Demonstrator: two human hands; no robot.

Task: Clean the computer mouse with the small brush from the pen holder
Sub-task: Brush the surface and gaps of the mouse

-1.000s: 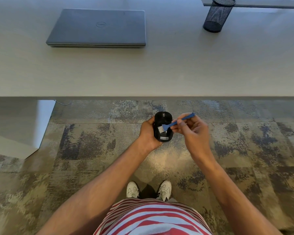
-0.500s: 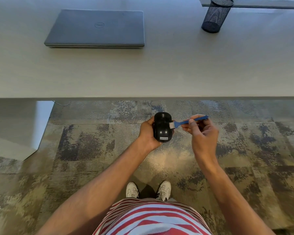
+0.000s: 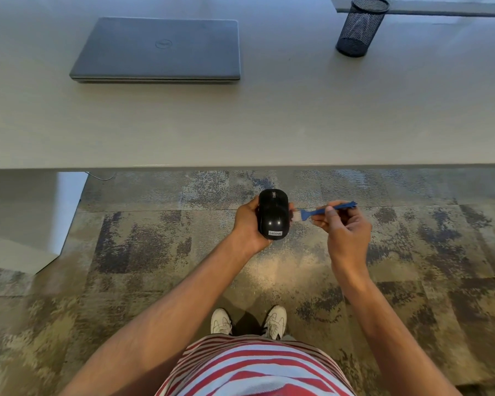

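Observation:
My left hand (image 3: 247, 224) grips a black computer mouse (image 3: 272, 214), held over the carpet in front of the desk with its top facing me. A small blue brush (image 3: 323, 210) with white bristles is pinched in my right hand (image 3: 345, 227). The bristles point left and sit just right of the mouse's side, a small gap away from it. The black mesh pen holder (image 3: 359, 27) stands on the desk at the far right and looks empty.
A closed grey laptop (image 3: 160, 50) lies on the beige desk (image 3: 269, 124) at the back left. The desk's front edge runs across the view above my hands. Patterned carpet (image 3: 155, 252) and my white shoes (image 3: 249, 322) are below.
The brush has swept from the mouse's top rightward off its side, and my right hand has pulled away to the right. My left hand keeps the mouse in place.

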